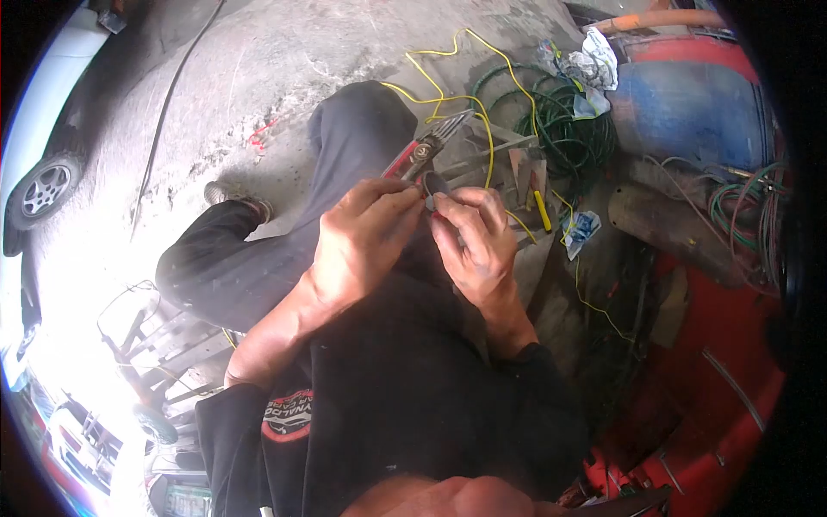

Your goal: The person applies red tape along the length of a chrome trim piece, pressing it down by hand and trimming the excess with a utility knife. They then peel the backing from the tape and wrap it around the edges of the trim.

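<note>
Over my lap, both hands meet at chest height with their fingers pinched. My left hand point(366, 226) is closed at the lower end of a red-and-metal part point(422, 152), which has a round, gear-like hub and several thin metal prongs pointing up and right. Against it, my right hand point(475, 237) pinches a small grey piece point(431, 203) between thumb and fingers. A dark curved piece point(438, 183) shows just above the right fingertips. The fingers hide much of what lies between the hands.
A yellow cord point(493, 142) loops over the concrete floor beside a coiled green hose point(579, 142). A yellow-handled tool point(542, 211) lies right of my hands. Beyond stands a blue drum point(689, 112). A car wheel point(45, 191) is at far left, wooden slats point(168, 340) lower left.
</note>
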A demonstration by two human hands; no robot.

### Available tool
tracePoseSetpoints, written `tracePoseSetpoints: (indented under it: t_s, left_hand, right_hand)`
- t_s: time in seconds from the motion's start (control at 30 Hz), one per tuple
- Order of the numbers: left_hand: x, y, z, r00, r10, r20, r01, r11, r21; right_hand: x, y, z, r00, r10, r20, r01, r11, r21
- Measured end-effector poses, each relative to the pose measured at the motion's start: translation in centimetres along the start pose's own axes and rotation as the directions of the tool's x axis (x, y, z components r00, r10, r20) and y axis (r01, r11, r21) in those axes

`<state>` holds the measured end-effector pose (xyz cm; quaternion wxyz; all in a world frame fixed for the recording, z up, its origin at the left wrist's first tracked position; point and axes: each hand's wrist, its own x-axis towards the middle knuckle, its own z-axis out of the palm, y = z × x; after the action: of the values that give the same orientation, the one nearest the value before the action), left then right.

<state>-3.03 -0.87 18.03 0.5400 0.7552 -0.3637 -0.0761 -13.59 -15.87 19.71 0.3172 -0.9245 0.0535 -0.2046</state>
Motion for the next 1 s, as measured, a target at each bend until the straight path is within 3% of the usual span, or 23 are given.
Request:
tracePoseSetpoints:
  t_s: [0.27,0.33,0.53,0.67,0.77,0.87,1.0]
  left_hand:
    - [-0.2,-0.4,-0.2,0.986,0.160,0.045,-0.165,0.978,0.127]
    - [-0.1,-0.7,-0.1,0.985,0.165,0.053,-0.171,0.975,0.143]
    - [1.1,-0.8,-0.8,0.984,0.092,0.152,-0.088,0.996,-0.029]
    - [1.2,-0.4,-1.3,0.983,-0.061,0.176,0.084,0.988,-0.127]
    - [1.3,0.7,-1.9,0.969,-0.178,0.173,0.218,0.943,-0.251]
    - [0.8,0.2,-1.6,0.987,-0.122,0.105,0.143,0.964,-0.223]
    - [0.8,0.1,-1.6,0.984,-0.136,0.118,0.158,0.966,-0.205]
  right_hand:
    - [0.0,-0.3,0.4,0.994,-0.104,0.037,0.107,0.991,-0.080]
    - [-0.2,-0.2,0.5,0.997,-0.072,0.035,0.074,0.996,-0.051]
    - [0.6,0.0,-0.6,0.996,0.006,0.092,-0.014,0.996,0.085]
    - [0.6,0.1,-1.2,0.991,0.085,0.101,-0.100,0.982,0.162]
    - [0.6,0.6,-1.2,0.997,0.050,0.057,-0.057,0.990,0.133]
    - [0.9,0.0,-1.0,1.000,0.012,0.021,-0.014,0.993,0.115]
    - [1.0,0.1,-0.8,0.997,-0.067,0.033,0.064,0.994,0.083]
